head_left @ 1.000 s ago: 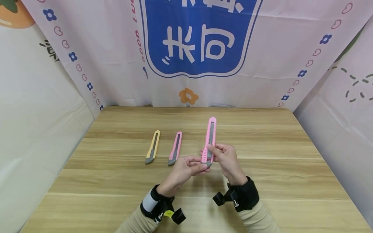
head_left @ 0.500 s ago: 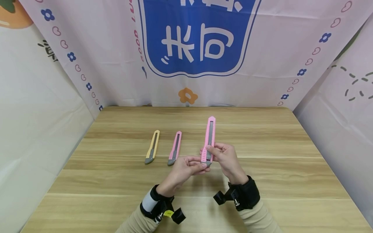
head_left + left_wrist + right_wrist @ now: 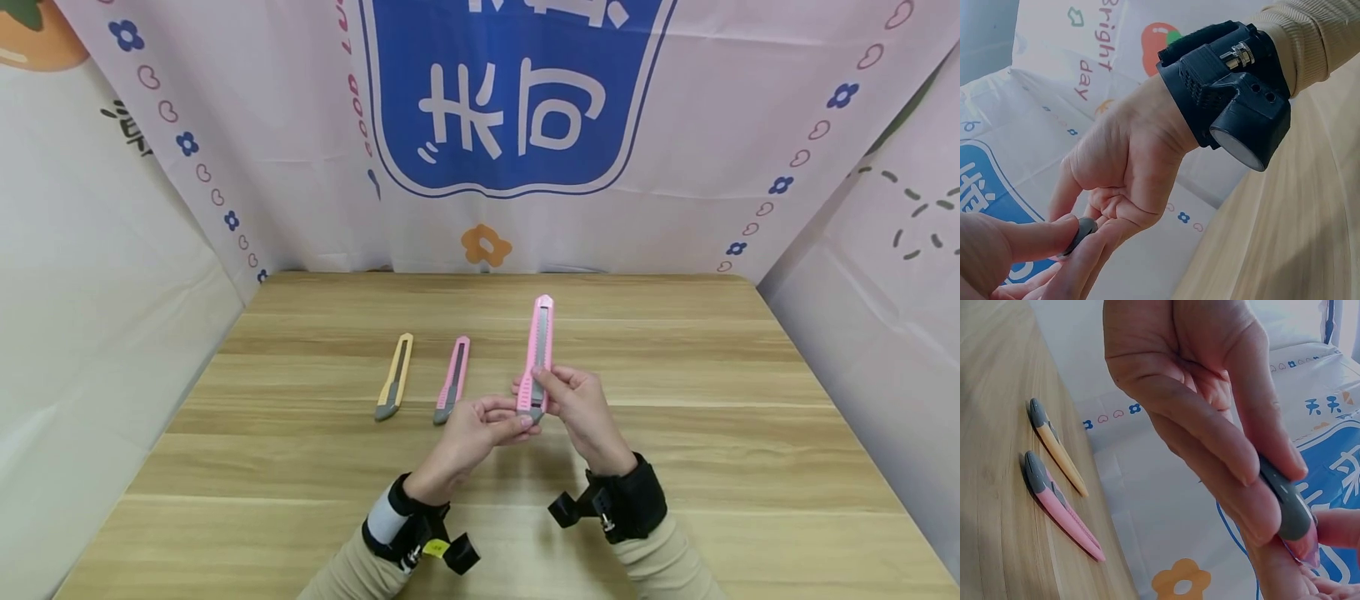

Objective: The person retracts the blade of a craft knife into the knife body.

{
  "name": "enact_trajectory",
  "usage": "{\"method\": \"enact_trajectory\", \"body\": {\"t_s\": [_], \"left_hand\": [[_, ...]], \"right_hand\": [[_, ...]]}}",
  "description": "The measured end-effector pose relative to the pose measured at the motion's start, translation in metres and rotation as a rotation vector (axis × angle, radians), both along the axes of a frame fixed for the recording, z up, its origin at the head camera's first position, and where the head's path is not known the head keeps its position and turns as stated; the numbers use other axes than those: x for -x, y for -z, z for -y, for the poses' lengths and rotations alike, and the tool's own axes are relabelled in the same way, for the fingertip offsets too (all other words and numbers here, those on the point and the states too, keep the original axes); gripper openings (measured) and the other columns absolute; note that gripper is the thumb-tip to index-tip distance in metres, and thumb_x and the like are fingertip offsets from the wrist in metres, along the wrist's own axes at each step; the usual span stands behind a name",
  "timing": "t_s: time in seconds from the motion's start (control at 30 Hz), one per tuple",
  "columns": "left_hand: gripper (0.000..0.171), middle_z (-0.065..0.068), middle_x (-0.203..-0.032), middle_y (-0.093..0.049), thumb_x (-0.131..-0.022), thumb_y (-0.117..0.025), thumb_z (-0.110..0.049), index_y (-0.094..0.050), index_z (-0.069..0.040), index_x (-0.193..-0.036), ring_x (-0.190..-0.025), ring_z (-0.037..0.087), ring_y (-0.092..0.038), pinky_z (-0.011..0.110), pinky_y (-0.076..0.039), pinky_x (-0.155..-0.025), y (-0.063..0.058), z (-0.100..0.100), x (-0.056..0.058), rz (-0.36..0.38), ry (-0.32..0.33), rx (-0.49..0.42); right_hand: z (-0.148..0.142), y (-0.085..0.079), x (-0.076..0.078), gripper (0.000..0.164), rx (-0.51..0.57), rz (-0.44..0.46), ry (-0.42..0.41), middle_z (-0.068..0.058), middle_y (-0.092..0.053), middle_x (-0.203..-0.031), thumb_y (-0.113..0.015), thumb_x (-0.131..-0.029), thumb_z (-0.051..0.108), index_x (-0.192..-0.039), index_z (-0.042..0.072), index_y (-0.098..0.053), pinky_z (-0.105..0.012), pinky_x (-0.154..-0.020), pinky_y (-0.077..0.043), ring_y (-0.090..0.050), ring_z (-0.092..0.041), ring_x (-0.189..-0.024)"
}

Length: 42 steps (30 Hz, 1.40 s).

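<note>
A pink utility knife (image 3: pixel 540 337) is held up between both hands in the head view, its far end pointing away. My left hand (image 3: pixel 480 432) pinches its grey end cap (image 3: pixel 1286 503), seen closely in the right wrist view. My right hand (image 3: pixel 587 412) grips the knife's body from the right, with the thumb on the slotted face. No blade sticks out of the far end in the head view. On the table to the left lie a second pink utility knife (image 3: pixel 452 379) and a yellow one (image 3: pixel 393 377), side by side and apart.
The wooden table (image 3: pixel 675 350) runs back to a printed cloth (image 3: pixel 300 167) hanging behind its far edge. More cloth hangs at both sides. Both wrists wear black bands with small cameras (image 3: pixel 564 510).
Both hands keep their hold on the pink utility knife. Its far end has risen very slightly, and the slot looks lighter than before. The two knives on the table stay put.
</note>
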<state>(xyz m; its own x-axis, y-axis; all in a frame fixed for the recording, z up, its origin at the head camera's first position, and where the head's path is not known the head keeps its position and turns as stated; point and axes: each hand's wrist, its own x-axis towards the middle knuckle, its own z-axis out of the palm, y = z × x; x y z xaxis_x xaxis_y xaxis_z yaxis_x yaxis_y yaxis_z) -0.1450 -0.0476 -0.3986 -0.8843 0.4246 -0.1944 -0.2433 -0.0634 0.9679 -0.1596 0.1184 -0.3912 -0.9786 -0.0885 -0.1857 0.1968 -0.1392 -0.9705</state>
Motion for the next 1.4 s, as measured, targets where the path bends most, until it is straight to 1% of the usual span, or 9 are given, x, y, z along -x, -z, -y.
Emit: {"method": "enact_trajectory", "body": {"t_s": [0.07,0.3,0.37,0.63,0.97,1.13,1.23,1.3,1.4], "left_hand": [[0.032,0.028,-0.107,-0.07,-0.089,-0.061,0.002,-0.056,0.016,-0.118,-0.083,0.008,-0.073,0.031,-0.06,-0.088,0.0003,-0.0003,-0.0001,0.001,0.0,-0.002],[0.03,0.023,-0.103,-0.073,-0.089,-0.062,0.003,-0.058,0.015,-0.117,-0.081,0.008,-0.073,0.031,-0.06,-0.087,-0.0003,-0.0018,-0.0015,0.034,-0.003,-0.003],[0.03,0.022,-0.102,-0.073,-0.089,-0.062,0.003,-0.058,0.015,-0.117,-0.08,0.008,-0.073,0.029,-0.06,-0.086,-0.0004,-0.0022,-0.0017,0.041,-0.004,-0.004],[0.032,0.025,-0.105,-0.072,-0.09,-0.061,0.003,-0.057,0.015,-0.119,-0.081,0.007,-0.073,0.023,-0.061,-0.082,0.0018,-0.0027,-0.0008,0.033,0.006,-0.006],[0.031,0.022,-0.102,-0.073,-0.089,-0.062,0.001,-0.058,0.013,-0.117,-0.08,0.008,-0.073,0.034,-0.06,-0.088,0.0007,-0.0021,-0.0004,0.028,-0.015,0.0],[0.031,0.028,-0.104,-0.071,-0.09,-0.063,-0.003,-0.059,0.011,-0.117,-0.083,0.012,-0.074,0.034,-0.061,-0.086,0.0,-0.0022,-0.0011,-0.037,-0.019,0.061],[0.032,0.03,-0.106,-0.069,-0.089,-0.065,-0.005,-0.06,0.008,-0.118,-0.088,0.024,-0.074,0.037,-0.061,-0.086,-0.001,-0.0019,-0.0022,-0.083,-0.038,0.108],[0.034,0.03,-0.105,-0.069,-0.088,-0.067,-0.006,-0.06,0.008,-0.119,-0.091,0.033,-0.073,0.039,-0.062,-0.084,-0.0014,-0.0016,-0.0034,-0.153,-0.058,0.146],[0.039,0.027,-0.102,-0.071,-0.087,-0.07,-0.009,-0.06,0.007,-0.121,-0.091,0.038,-0.072,0.034,-0.063,-0.079,-0.0016,-0.0019,-0.0054,-0.286,-0.105,0.232]], "right_hand": [[-0.0004,0.0005,-0.0004,0.038,0.0,-0.01,-0.004,-0.017,-0.074,-0.106,-0.053,-0.099,0.016,-0.126,-0.011,-0.055,-0.021,-0.079,-0.06,-0.074,-0.009,-0.087],[-0.0031,-0.0003,-0.0033,0.039,0.033,-0.057,-0.002,-0.004,-0.078,-0.092,-0.059,-0.095,0.013,-0.12,-0.017,-0.055,-0.021,-0.077,-0.061,-0.074,-0.007,-0.084],[-0.0035,-0.0006,-0.0034,0.039,0.047,-0.063,0.0,-0.005,-0.078,-0.091,-0.059,-0.095,0.012,-0.12,-0.018,-0.055,-0.021,-0.076,-0.061,-0.075,-0.008,-0.083],[-0.0043,-0.0012,-0.0032,0.038,0.056,-0.05,-0.002,0.002,-0.078,-0.086,-0.058,-0.095,0.008,-0.122,-0.018,-0.054,-0.021,-0.076,-0.061,-0.075,-0.012,-0.087],[-0.0025,-0.0028,-0.0025,0.037,0.069,-0.047,-0.006,0.007,-0.078,-0.085,-0.057,-0.095,0.005,-0.125,-0.017,-0.051,-0.019,-0.077,-0.061,-0.074,-0.007,-0.085],[-0.0022,-0.0025,-0.0027,0.038,0.065,-0.041,0.016,0.001,-0.078,-0.091,-0.058,-0.095,0.006,-0.125,-0.016,-0.052,-0.019,-0.077,-0.06,-0.074,-0.008,-0.089],[-0.0019,-0.0026,-0.0026,0.038,0.069,-0.032,0.035,-0.003,-0.078,-0.094,-0.058,-0.094,0.006,-0.126,-0.014,-0.053,-0.019,-0.078,-0.06,-0.074,-0.008,-0.088],[-0.0017,-0.0029,-0.0026,0.039,0.073,-0.025,0.047,-0.006,-0.078,-0.098,-0.059,-0.094,0.006,-0.127,-0.013,-0.052,-0.02,-0.079,-0.06,-0.074,-0.008,-0.087],[-0.0008,-0.0034,-0.0024,0.039,0.09,-0.019,0.059,-0.008,-0.077,-0.099,-0.059,-0.094,0.006,-0.127,-0.013,-0.052,-0.02,-0.078,-0.061,-0.074,-0.007,-0.085]]}}
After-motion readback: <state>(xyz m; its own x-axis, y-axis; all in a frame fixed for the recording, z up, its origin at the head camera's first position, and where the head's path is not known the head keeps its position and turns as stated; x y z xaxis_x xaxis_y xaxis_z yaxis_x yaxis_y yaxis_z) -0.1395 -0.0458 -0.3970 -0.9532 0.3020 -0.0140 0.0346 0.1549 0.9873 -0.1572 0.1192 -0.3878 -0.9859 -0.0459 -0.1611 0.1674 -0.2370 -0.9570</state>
